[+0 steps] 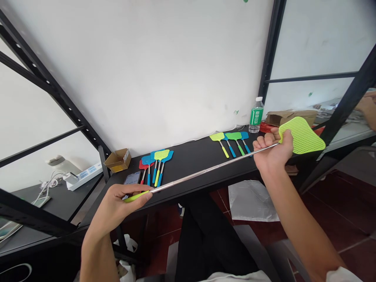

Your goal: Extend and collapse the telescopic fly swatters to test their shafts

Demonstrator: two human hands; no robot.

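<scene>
A telescopic fly swatter (205, 170) with a yellow-green paddle stretches between my hands, its metal rod drawn out long above the black shelf. My left hand (122, 201) pinches the yellow-green grip at the lower left end. At the other end, my right hand (274, 150) is closed around the neck, thumb against the base of the paddle. Behind the rod lie two groups of fly swatters with short rods: red, blue and yellow-green ones (161, 155) on the left, yellow-green, blue and green ones (234, 136) on the right.
A small open cardboard box (118, 159) and a phone (132, 178) are at the shelf's left end. On the right stand a water bottle (256, 116) and a brown carton (290, 117). Black metal posts (272, 43) frame the shelf. A grey plastic bag (252, 200) lies below.
</scene>
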